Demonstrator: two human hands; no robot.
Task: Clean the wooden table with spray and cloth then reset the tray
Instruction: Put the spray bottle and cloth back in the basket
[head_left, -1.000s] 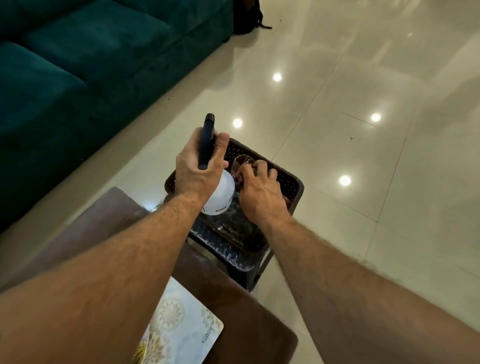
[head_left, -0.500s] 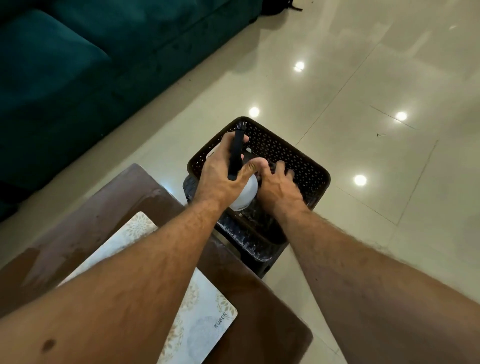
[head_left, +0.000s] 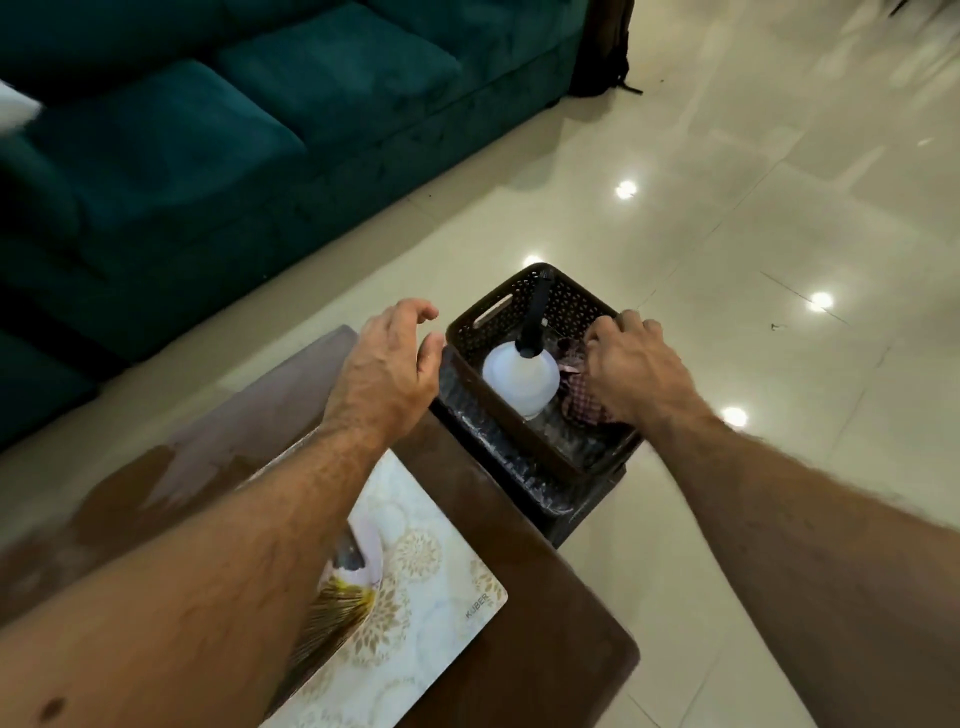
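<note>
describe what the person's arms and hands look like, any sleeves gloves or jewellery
Both forearms are bare up to the frame edge: no sleeves show. The left hand and right hand wear no gloves, and no rings, watch or bracelet are visible. Both arms are hairy; the left forearm has a small dark mole.

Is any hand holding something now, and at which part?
The left hand holds nothing. The right hand rests on the checked cloth in the basket; a grip cannot be told.

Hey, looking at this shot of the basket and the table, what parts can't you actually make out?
- Checked cloth, head view: mostly covered by the right hand; whether the fingers grip it is unclear.
- Stand under the basket: hidden by the basket and the wooden table.
- Tray: the left forearm crosses it, hiding part of the pattern.
- Spray bottle: base hidden by the basket wall.
</note>
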